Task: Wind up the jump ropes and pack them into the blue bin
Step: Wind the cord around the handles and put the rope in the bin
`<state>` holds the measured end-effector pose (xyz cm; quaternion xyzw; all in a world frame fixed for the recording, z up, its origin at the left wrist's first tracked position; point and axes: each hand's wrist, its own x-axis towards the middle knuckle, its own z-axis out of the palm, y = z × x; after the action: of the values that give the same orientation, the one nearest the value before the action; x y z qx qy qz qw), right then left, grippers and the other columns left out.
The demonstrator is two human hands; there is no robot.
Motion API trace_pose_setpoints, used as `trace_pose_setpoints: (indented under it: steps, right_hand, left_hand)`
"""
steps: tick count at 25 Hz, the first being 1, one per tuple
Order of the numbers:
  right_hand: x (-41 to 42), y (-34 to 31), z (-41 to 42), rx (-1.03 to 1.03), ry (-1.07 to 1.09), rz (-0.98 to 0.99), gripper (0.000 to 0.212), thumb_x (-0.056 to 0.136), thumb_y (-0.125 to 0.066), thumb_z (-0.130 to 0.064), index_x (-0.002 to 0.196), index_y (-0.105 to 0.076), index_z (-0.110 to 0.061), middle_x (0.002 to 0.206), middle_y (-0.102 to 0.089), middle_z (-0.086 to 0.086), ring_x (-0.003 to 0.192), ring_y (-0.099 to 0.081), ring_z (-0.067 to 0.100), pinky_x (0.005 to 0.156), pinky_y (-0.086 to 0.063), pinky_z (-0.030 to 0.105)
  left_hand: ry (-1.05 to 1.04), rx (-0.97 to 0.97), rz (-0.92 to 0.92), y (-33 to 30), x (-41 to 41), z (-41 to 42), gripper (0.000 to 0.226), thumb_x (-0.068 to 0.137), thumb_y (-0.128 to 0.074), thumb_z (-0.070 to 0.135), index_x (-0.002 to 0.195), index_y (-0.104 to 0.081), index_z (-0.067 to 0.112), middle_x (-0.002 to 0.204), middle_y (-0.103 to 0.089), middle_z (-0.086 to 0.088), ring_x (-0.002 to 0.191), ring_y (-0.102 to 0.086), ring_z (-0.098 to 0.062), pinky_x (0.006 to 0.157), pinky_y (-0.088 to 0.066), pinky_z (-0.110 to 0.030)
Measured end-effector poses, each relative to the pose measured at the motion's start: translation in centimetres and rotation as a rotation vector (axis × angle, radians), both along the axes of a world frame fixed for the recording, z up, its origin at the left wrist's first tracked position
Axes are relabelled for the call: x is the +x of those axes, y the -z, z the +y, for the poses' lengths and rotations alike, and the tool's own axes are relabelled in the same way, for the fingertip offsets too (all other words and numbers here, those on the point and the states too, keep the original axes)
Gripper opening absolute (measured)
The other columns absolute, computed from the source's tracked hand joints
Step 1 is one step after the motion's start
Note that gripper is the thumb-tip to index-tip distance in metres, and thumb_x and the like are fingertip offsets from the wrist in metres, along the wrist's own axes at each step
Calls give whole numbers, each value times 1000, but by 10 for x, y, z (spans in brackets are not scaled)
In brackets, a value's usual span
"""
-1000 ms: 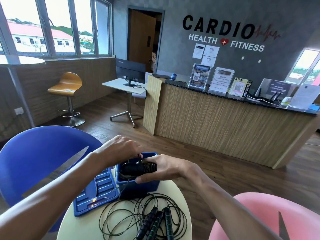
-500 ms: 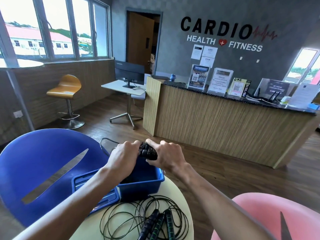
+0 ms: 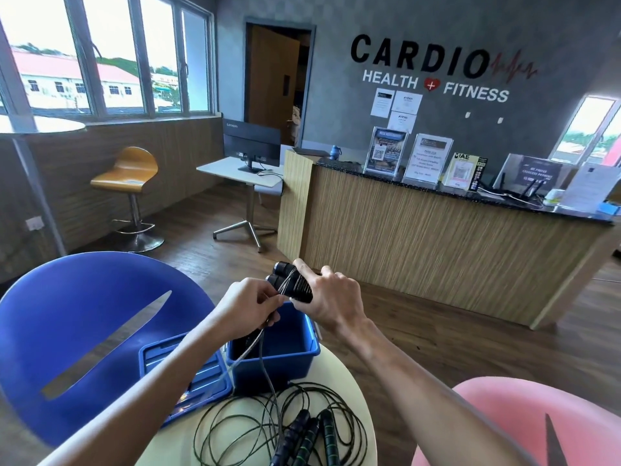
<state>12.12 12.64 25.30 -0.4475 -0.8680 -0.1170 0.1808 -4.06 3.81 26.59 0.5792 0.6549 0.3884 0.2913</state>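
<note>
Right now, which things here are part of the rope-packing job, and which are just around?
Job: black jump rope handles in right hand; left hand on cord; blue plastic bin; loose black ropes.
Around: blue bin lid, orange stool, black monitor.

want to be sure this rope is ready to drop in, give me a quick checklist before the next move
1. Handles gripped: right hand holds the pair of black handles together. ok
2. Cord under control: left hand pinches the cord just below the handles. ok
3. Winding finished: cord trails down past the bin front to the table. not ok
4. Blue bin open: its lid lies beside it. ok
5. Room in bin: something dark inside, amount unclear. cannot tell
6. Trailing cord free of the loose ropes on the table: they overlap. cannot tell
</note>
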Motion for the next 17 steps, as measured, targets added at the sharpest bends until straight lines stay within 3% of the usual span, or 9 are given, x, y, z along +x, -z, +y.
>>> trace_pose_setpoints:
  steps: [3, 5, 8, 10, 12, 14, 16, 17]
  right_hand:
    - [-4, 3, -4, 21, -22, 29, 69, 88, -52, -63, 151, -38, -39, 98, -65, 10, 87, -68, 31, 67, -51, 38]
    - [-7, 3, -6, -3, -27, 49, 69, 88, -51, -65, 151, -38, -39, 99, -65, 10, 88, -69, 32, 68, -51, 38]
    - [-9, 0, -6, -8, -28, 83, 70, 86, -49, -69, 150, -39, -41, 98, -65, 9, 89, -69, 30, 69, -52, 39]
    - [-10, -1, -6, -12, -31, 82, 70, 87, -50, -67, 151, -38, -40, 99, -65, 8, 89, -68, 30, 70, -52, 39]
    - [-10, 0, -6, -12, -25, 75, 70, 89, -51, -64, 152, -36, -40, 101, -65, 9, 91, -68, 31, 71, -51, 38]
    - [-9, 1, -6, -13, -15, 69, 69, 90, -52, -61, 153, -34, -40, 104, -65, 9, 95, -67, 31, 72, -50, 38]
    - [-7, 2, -5, -15, -18, 63, 69, 90, -52, -60, 153, -33, -40, 105, -65, 9, 95, -67, 31, 72, -50, 38]
    - [-5, 2, -4, -9, -16, 58, 70, 89, -53, -61, 153, -34, -39, 104, -65, 9, 94, -68, 31, 72, -51, 38]
  left_hand:
    - [106, -5, 104, -5, 3, -3, 15, 92, -54, 14, 85, -65, 5, 63, -73, -2, 48, -56, -13, 50, -49, -23]
    - [127, -47, -37, -2, 4, -3, 18, 92, -47, 10, 87, -63, 3, 66, -73, -8, 52, -53, -17, 47, -45, -23]
    - [101, -37, -488, 4, 6, -6, 26, 95, -37, 7, 78, -56, 4, 62, -66, -19, 58, -51, -25, 50, -47, -22]
    - [108, -78, -928, 4, 8, -8, 31, 95, -32, 12, 72, -52, 6, 56, -57, -20, 70, -62, -36, 65, -58, -34]
    - [142, -180, -1147, 4, 15, -9, 39, 99, -33, 27, 69, -52, 11, 57, -54, -17, 79, -69, -38, 70, -60, -42]
    - [154, -263, -1167, 2, 23, -12, 39, 102, -36, 38, 76, -52, 14, 55, -51, -8, 55, -65, -25, 50, -57, -30]
    - [159, -257, -1168, 2, 26, -11, 30, 102, -37, 35, 88, -53, 14, 50, -39, 1, 35, -39, -8, 32, -34, -16]
    - [148, -218, -1128, 3, 26, -9, 29, 103, -37, 32, 94, -55, 12, 48, -32, 4, 33, -29, -5, 30, -24, -14]
